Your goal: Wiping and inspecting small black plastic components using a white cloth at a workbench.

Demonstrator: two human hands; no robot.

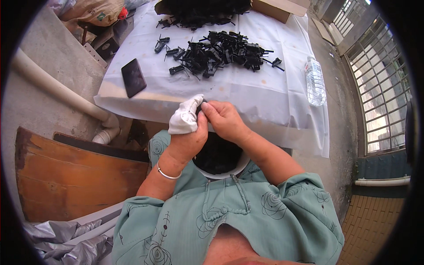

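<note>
"Hands first: report their state."

"Left hand (194, 134) and right hand (229, 123) are together in front of the torso, near the front edge of the table. White cloth covering (183, 119) encloses the left fingers; the left thumb is bare. Fingertips of both hands are clamped on a small black part (201, 105), mostly hidden by the grip."

"Specify what is below."

"Round white container (242, 170), located between the knees, holding dark contents too indistinct to identify."

"List items on the work surface."

"White plastic sheet (278, 95) covers the table. Beyond the hands lies a loose pile of black plastic parts with thin projecting stems (221, 55). Behind it: a larger black heap (203, 9), with a brown cardboard box (282, 6) to its right. Dark rectangular phone (134, 78): left of the pile. Clear plastic bottle (314, 84): near the right edge."

"Wrist?"

"Silver-coloured bangle (168, 176), left wrist."
</note>
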